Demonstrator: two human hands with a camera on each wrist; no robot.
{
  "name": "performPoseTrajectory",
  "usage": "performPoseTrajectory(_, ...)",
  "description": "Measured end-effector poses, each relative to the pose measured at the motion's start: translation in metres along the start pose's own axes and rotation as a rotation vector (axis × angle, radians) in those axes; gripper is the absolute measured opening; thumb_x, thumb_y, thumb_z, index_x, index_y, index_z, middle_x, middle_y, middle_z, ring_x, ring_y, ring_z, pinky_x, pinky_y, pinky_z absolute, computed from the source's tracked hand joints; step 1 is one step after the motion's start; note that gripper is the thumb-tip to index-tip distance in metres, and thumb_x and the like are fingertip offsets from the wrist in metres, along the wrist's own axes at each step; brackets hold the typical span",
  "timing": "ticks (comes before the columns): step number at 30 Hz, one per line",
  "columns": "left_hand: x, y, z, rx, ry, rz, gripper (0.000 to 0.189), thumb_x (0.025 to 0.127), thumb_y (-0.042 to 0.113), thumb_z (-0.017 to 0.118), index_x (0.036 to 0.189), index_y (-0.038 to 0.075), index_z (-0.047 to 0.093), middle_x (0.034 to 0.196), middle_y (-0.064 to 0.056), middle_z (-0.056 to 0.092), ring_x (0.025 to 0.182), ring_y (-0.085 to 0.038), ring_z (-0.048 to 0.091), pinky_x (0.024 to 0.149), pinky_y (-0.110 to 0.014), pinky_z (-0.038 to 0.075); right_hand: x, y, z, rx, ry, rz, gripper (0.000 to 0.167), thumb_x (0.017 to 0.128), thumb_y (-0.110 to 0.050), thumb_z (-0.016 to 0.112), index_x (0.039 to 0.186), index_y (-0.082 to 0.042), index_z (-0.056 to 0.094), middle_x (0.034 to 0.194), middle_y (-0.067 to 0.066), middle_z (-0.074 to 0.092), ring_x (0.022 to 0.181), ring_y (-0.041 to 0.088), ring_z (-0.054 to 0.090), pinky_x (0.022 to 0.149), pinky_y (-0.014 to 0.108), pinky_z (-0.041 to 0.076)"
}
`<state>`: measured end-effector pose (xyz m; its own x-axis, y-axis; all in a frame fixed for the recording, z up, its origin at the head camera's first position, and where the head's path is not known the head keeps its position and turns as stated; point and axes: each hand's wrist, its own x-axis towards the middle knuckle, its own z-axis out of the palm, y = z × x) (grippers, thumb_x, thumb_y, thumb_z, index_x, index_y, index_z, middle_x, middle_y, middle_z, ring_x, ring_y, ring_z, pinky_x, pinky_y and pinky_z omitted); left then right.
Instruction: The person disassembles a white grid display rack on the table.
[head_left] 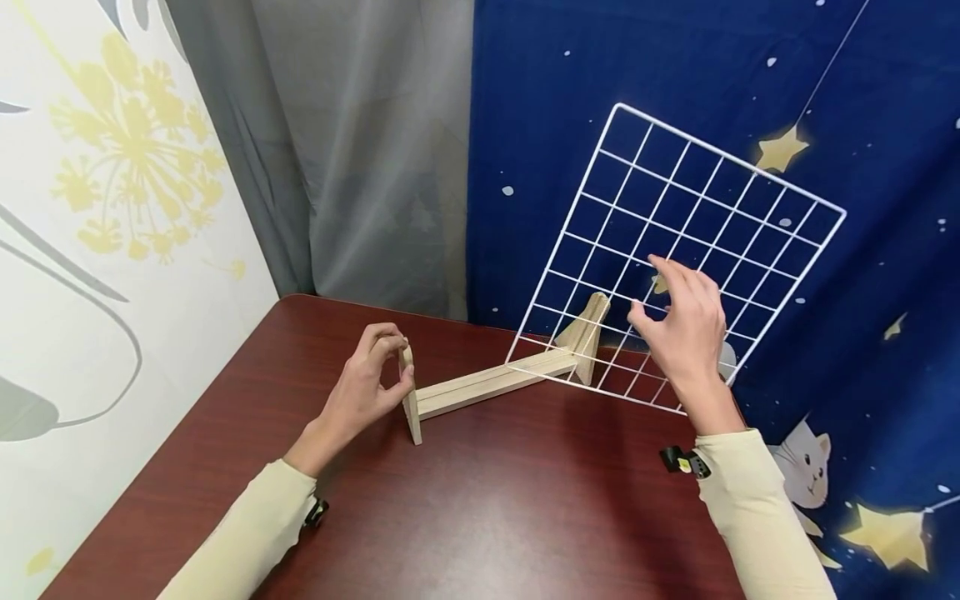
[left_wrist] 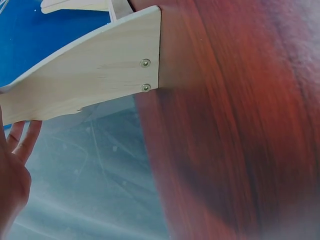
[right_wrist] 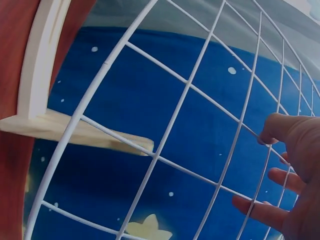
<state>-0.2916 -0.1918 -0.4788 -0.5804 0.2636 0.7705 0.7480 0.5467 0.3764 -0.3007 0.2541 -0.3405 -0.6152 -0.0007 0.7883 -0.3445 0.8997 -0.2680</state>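
Blue curtain (head_left: 525,92) hangs behind a dark red worktop (head_left: 420,500) that carries a wooden stand (head_left: 495,390). The left hand (head_left: 367,375) has its grip clamped on the stand's near end piece (head_left: 412,412), probably to steady it. Tilted in front of the far end piece (head_left: 590,337) is the white wire grid (head_left: 701,193); the right hand (head_left: 686,329) lies close, grip apart, perhaps to support it, though I cannot tell whether they touch.

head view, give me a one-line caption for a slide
Left hand gripping one end of a wooden stand on a reddish-brown table, right hand at a white wire grid.
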Motion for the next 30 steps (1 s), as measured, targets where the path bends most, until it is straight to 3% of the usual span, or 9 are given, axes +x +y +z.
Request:
performPoseTrajectory(4,-0.003,0.0,-0.002,0.03,0.013,0.042,0.037,0.087,0.005,0.071,0.123,0.003,0.063,0.129,-0.015,0.057,0.093,-0.01,0.062,0.079,-0.031,0.055,-0.006,0.007,0.001,-0.025,-0.047,0.023,0.062,0.08,-0.017,0.08,0.14,-0.015,0.067,0.136,0.019,0.07,0.131,0.048,0.057,0.109,0.062,0.048)
performPoseTrajectory(11,-0.011,0.001,-0.009,0.048,0.024,0.083,0.036,0.089,0.011,0.071,0.123,0.001,0.065,0.128,-0.021,0.057,0.101,-0.021,0.064,0.083,-0.031,0.054,-0.016,0.021,0.003,-0.038,-0.104,0.069,0.062,0.078,-0.015,0.077,0.139,-0.014,0.067,0.135,0.019,0.071,0.128,0.047,0.058,0.104,0.063,0.049)
performPoseTrajectory(14,-0.015,0.001,-0.012,0.068,0.026,0.097,0.036,0.092,0.015,0.07,0.125,0.002,0.066,0.129,-0.022,0.057,0.103,-0.021,0.064,0.081,-0.031,0.055,-0.02,0.027,0.003,-0.042,-0.127,0.085,0.062,0.077,-0.014,0.075,0.138,-0.012,0.067,0.135,0.019,0.07,0.129,0.047,0.058,0.103,0.064,0.049)
performPoseTrajectory(20,-0.019,-0.002,-0.016,0.089,0.037,0.159,0.032,0.097,0.02,0.064,0.124,0.003,0.067,0.127,-0.024,0.058,0.101,-0.023,0.067,0.078,-0.035,0.057,-0.027,0.033,0.003,-0.07,-0.204,0.122,0.062,0.077,-0.016,0.072,0.139,-0.013,0.066,0.138,0.018,0.069,0.124,0.045,0.063,0.089,0.066,0.052)
performPoseTrajectory(23,-0.021,-0.002,-0.018,0.094,0.045,0.168,0.031,0.099,0.023,0.062,0.122,0.002,0.068,0.126,-0.024,0.058,0.1,-0.023,0.067,0.078,-0.035,0.057,-0.032,0.036,0.002,-0.092,-0.25,0.143,0.063,0.079,-0.018,0.072,0.141,-0.015,0.064,0.14,0.017,0.068,0.119,0.045,0.065,0.08,0.063,0.052)
performPoseTrajectory(30,-0.027,0.0,-0.025,0.125,0.071,0.171,0.032,0.101,0.026,0.059,0.12,0.002,0.069,0.125,-0.024,0.058,0.098,-0.022,0.066,0.082,-0.028,0.056,-0.042,0.042,0.006,-0.126,-0.346,0.15,0.063,0.082,-0.02,0.073,0.144,-0.014,0.062,0.141,0.019,0.067,0.116,0.045,0.065,0.076,0.061,0.053)
